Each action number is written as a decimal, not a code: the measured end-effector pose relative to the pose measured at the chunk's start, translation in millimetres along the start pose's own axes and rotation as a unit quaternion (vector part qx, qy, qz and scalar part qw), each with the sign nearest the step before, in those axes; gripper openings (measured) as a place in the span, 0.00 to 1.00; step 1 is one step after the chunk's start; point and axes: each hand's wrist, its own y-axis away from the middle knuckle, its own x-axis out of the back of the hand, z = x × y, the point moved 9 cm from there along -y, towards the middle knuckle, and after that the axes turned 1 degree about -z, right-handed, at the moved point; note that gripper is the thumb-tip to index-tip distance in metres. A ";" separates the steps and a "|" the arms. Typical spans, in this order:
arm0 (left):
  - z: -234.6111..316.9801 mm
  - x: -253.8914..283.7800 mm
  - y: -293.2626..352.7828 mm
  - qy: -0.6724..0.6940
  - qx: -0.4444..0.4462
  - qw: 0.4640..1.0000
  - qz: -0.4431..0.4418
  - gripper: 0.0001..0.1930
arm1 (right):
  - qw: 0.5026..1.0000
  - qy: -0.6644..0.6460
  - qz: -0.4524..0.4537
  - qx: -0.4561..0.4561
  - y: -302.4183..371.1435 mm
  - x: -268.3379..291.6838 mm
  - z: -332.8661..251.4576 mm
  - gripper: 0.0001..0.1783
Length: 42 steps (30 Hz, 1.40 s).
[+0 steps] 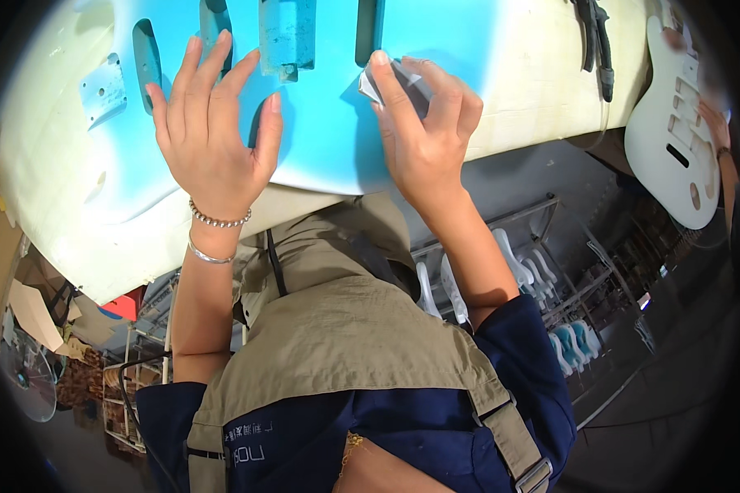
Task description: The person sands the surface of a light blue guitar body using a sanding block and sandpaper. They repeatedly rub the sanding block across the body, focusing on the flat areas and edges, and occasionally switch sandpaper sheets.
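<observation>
A blue electric guitar body [329, 135], fading to white at its edges, lies on a cream-coloured work surface [543, 90]. Several routed cavities are cut into it. My left hand [210, 135] rests on its left part with the fingers spread beside two oval cavities. In my right hand [426, 140] is a folded grey sheet that looks like sandpaper [413, 87], pinched between thumb and fingers. It sits against the body, just below a long narrow slot. The fingers partly cover the sheet.
Black cables or hoses [598, 49] lie at the far right of the surface. Beyond it, another person's hand [717, 123] is at a white guitar body [674, 148]. Below right stand racks of bodies [574, 345]; a fan [29, 378] and cardboard [37, 312] are at lower left.
</observation>
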 end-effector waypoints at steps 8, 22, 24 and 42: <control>-4.3 -1.9 6.6 0.052 0.011 0.998 0.020 0.19 | 0.998 -0.040 -0.054 0.019 -16.2 -1.6 13.2 0.26; 9.2 18.1 27.4 -0.114 0.194 0.952 0.207 0.35 | 0.938 -0.136 -0.033 0.316 -33.6 13.9 47.6 0.22; -0.4 12.5 32.6 -0.116 0.220 0.948 0.200 0.35 | 0.919 -0.118 -0.039 0.374 -28.1 9.0 34.3 0.23; -3.4 10.3 40.4 -0.188 0.271 0.926 0.183 0.27 | 0.882 -0.124 -0.053 0.451 -32.7 -5.8 18.3 0.29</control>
